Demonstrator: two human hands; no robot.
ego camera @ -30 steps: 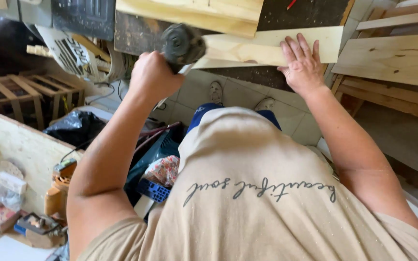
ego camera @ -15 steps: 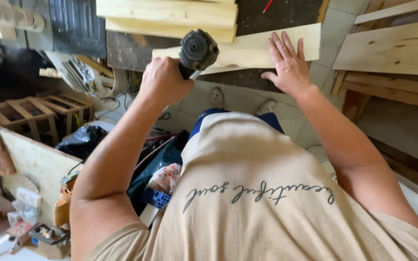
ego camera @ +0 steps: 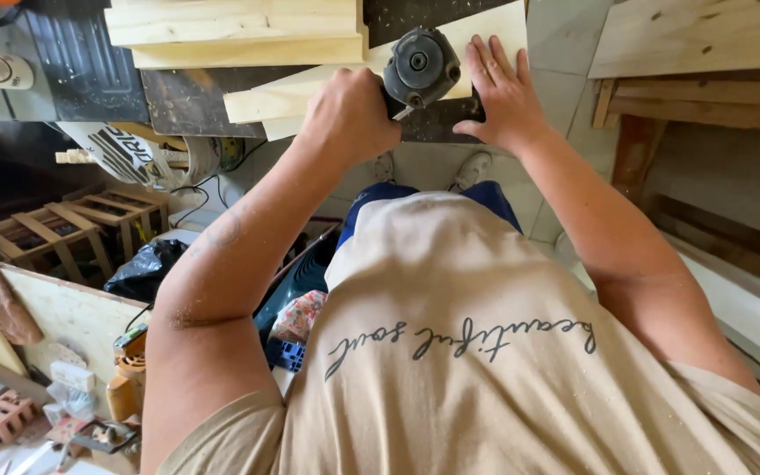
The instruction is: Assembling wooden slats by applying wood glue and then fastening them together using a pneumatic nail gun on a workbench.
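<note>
Up top, left hand (ego camera: 349, 114) clamped on grinder (ego camera: 421, 66), right hand (ego camera: 505, 92) flat on plank (ego camera: 310, 92).

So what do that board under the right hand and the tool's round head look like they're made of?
The board looks like bare, unfinished softwood: pale yellow with visible grain. The tool's round head, gripped by the left hand, looks like grey metal, dull and dusty, though it could be partly plastic.

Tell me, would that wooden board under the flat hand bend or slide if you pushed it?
The pale wooden board looks thick and straight-edged, so it probably stays stiff. The right hand lies flat on it, which hints it could slide on the dark bench otherwise. The left hand grips the grinder.
</note>
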